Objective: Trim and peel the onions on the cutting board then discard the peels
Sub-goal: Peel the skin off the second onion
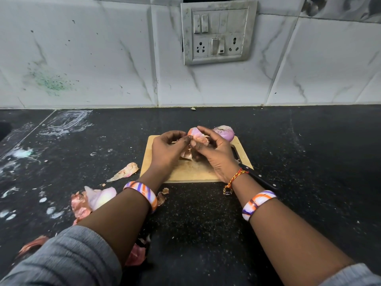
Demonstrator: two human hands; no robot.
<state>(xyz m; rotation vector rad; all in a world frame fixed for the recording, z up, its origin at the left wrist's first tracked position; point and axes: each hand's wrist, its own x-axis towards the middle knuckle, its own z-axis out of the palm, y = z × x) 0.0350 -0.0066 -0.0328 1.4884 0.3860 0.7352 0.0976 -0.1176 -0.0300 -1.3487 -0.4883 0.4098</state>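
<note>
Peeling proceeds above the cutting board (185, 172): our right hand (216, 155) cups the onion (196, 136) while our left hand (167, 149) pinches loose skin; we pull toward the root, keeping scraps together.

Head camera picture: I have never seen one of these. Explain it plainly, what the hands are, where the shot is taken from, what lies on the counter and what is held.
No machine here: these are a person's two bare hands, filmed by a wide-angle camera worn on the head, looking forward and down. That is why the forearms stretch out from the bottom edge. The left hand and right hand together hold an onion above the board, with papery skin coming loose under it. A second onion sits at the board's far right corner. A knife lies along the right edge, partly hidden by the wrist. Peels are scattered on the dark counter to the left. Behind is a tiled wall with a switch panel.
</note>
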